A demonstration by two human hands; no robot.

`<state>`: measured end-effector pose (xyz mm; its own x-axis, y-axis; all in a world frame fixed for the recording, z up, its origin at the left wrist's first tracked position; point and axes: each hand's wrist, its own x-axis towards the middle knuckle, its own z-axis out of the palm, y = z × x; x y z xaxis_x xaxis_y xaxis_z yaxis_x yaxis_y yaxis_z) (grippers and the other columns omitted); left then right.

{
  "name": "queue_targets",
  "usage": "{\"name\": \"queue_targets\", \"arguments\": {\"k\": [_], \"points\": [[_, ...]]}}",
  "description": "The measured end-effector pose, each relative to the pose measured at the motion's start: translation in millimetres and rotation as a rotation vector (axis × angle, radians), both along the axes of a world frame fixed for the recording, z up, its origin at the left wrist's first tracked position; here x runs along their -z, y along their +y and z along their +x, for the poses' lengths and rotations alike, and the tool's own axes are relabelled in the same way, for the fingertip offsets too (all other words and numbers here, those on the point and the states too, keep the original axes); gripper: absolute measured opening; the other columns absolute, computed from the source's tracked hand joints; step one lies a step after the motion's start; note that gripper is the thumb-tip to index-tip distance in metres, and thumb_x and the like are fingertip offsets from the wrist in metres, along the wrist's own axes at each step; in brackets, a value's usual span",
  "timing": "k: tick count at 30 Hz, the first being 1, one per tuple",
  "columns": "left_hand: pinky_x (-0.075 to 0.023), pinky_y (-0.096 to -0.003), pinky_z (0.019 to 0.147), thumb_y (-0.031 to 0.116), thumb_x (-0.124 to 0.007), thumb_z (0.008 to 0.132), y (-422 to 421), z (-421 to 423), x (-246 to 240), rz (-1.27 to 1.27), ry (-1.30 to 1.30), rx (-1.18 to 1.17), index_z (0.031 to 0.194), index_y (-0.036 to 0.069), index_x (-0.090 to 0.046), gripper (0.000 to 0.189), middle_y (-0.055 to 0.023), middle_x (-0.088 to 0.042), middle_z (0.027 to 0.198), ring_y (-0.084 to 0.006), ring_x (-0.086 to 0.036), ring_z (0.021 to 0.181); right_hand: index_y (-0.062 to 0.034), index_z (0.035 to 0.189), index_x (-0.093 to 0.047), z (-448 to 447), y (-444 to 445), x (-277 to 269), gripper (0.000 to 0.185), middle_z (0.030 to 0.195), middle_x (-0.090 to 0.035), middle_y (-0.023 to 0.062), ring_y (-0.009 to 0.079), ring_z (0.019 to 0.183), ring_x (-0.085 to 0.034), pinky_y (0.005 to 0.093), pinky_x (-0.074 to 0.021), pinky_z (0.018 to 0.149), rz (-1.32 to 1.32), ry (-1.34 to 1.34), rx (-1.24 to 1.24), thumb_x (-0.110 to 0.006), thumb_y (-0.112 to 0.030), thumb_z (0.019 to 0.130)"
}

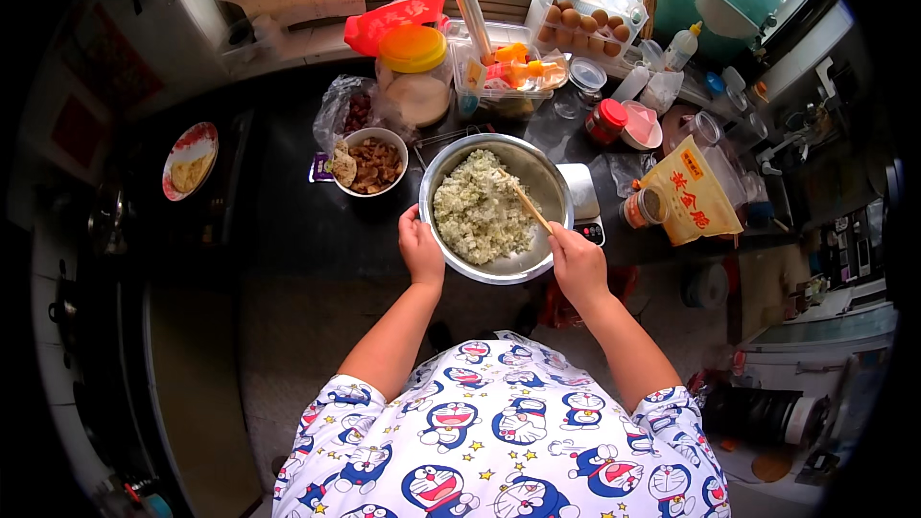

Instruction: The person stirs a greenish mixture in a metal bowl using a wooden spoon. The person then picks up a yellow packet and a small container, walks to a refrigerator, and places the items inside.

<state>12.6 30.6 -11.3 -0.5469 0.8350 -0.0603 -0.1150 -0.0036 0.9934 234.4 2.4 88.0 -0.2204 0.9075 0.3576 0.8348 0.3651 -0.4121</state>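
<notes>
A wide steel mixing bowl [496, 275] stands at the front edge of the dark counter, tilted slightly or seen at a slant. Pale, green-flecked chopped filling or rice-like food [478, 208] lies in it, heaped at the left. My left hand [422, 244] grips the bowl's left rim, thumb near the top edge. Wooden chopsticks [531, 205] are in my right hand [578, 259] over the bowl's right rim, their tips in the food. To the left is a white bowl [404, 158] of brown chopped pieces [378, 165]. A kitchen scale [581, 194] shows at the right.
A yellow-lidded jar [412, 50], a plastic box [504, 92], and an egg rack [586, 29] stand behind. Right are a red-lidded jar [606, 121], a spice jar [644, 207] and a yellow packet [691, 191]. A red-rimmed plate [190, 161] lies far left.
</notes>
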Motion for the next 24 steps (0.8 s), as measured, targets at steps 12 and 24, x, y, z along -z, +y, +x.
{"name": "queue_targets", "arguments": {"k": [12, 24], "points": [[-0.0434, -0.0260, 0.080, 0.007, -0.041, 0.090, 15, 3, -6, -0.016, 0.044, -0.071, 0.110, -0.002, -0.056, 0.026, -0.0078, -0.061, 0.101, -0.0130, -0.056, 0.089, -0.0060, 0.104, -0.061, -6, 39, 13, 0.024, 0.076, -0.062, 0.0195, 0.0361, 0.074, -0.061, 0.0431, -0.0474, 0.063, -0.309, -0.031, -0.025, -0.055, -0.013, 0.082], [-0.0433, -0.0241, 0.079, 0.006, -0.042, 0.091, 18, 1, 8, 0.081, 0.008, -0.074, 0.111, -0.003, -0.056, 0.027, -0.0072, -0.062, 0.101, -0.0103, -0.056, 0.088, -0.0147, 0.109, -0.059, 25, 1, -43, 0.029, 0.066, -0.055, 0.0072, 0.0267, 0.055, -0.058, 0.0389, -0.0454, 0.049, -0.113, -0.480, -0.208, -0.056, -0.012, 0.081]]}}
